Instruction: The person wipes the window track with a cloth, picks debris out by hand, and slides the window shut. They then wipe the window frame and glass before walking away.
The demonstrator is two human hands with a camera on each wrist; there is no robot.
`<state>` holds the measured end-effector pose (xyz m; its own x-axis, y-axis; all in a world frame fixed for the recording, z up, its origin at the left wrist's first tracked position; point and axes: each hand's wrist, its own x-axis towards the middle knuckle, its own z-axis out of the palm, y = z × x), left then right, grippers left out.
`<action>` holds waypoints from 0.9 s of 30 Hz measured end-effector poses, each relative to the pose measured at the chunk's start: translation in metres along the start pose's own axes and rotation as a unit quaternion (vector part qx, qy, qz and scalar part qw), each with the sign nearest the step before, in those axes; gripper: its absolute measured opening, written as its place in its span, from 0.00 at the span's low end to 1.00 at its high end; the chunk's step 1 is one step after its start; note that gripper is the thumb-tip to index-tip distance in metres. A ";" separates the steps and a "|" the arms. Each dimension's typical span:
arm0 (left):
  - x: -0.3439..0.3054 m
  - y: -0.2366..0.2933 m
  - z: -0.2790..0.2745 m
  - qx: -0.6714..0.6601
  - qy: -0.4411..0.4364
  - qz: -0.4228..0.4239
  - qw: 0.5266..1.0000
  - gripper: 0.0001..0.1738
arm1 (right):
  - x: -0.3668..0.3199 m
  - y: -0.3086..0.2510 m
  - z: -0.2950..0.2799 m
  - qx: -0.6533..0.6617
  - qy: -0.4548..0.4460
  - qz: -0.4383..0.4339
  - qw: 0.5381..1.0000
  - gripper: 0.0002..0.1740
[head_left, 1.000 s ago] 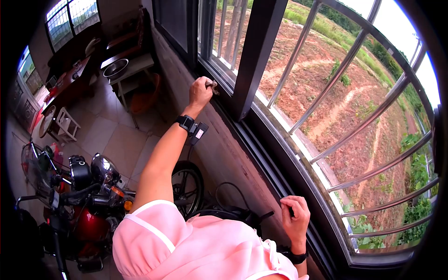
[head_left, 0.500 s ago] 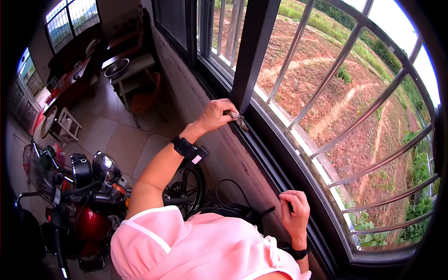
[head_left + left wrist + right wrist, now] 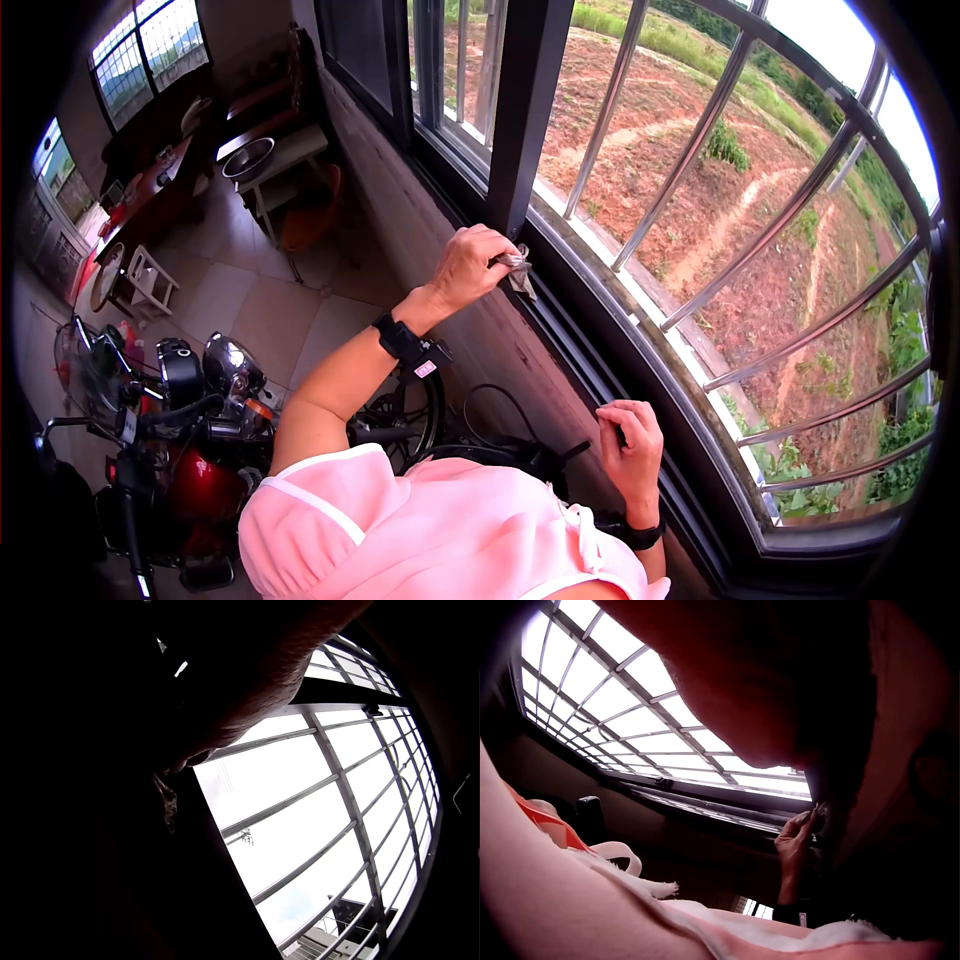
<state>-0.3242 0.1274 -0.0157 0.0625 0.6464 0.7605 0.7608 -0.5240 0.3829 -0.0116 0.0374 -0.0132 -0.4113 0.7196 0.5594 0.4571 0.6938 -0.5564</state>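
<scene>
My left hand (image 3: 470, 268) pinches a small crumpled greyish cloth (image 3: 522, 280) between thumb and fingertips. The cloth hangs down over the dark window track (image 3: 575, 345), right by the foot of the upright sash frame (image 3: 525, 130). In the left wrist view the hand (image 3: 247, 712) is mostly in shadow, with the edge of the cloth (image 3: 166, 802) below the fingertips. My right hand (image 3: 632, 450) is close to the near part of the track, its fingers loosely curled with nothing seen in them. From the right wrist view the left hand (image 3: 795, 836) shows at a distance.
Metal bars (image 3: 690, 190) stand outside the window, with reddish ground beyond. Below the sill, a black wheel (image 3: 425, 400) and a red motorcycle (image 3: 200, 485) occupy the floor to the left. Farther off, a metal basin (image 3: 248, 160) sits on a table beside a chair.
My left hand has come nearer along the track with the cloth, from beyond the upright frame to its foot. The cloth now hangs looser from the fingertips. My right hand has stayed about where it was.
</scene>
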 end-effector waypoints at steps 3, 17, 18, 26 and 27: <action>0.013 0.004 0.002 0.103 0.053 0.072 0.991 0.10 | -0.002 0.002 0.000 0.001 0.002 -0.002 1.000 0.09; 0.178 0.054 -0.082 0.276 0.187 0.258 0.907 0.12 | -0.002 -0.012 -0.010 0.013 0.032 -0.022 0.999 0.08; 0.195 0.062 -0.092 0.291 0.199 0.269 0.896 0.12 | -0.003 -0.012 -0.011 0.017 0.031 -0.021 0.999 0.08; 0.300 0.108 -0.154 0.326 0.294 0.336 0.833 0.09 | -0.005 -0.029 -0.025 0.047 0.056 -0.024 0.997 0.04; 0.305 0.110 -0.160 0.342 0.275 0.318 0.840 0.09 | -0.005 -0.029 -0.025 0.050 0.056 -0.024 0.997 0.04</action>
<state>-0.3249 0.1780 0.3427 0.4325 -0.0968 0.8964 0.8915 -0.1028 -0.4412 -0.0034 0.0134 0.0154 -0.3373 0.6812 0.6497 0.3548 0.7313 -0.5826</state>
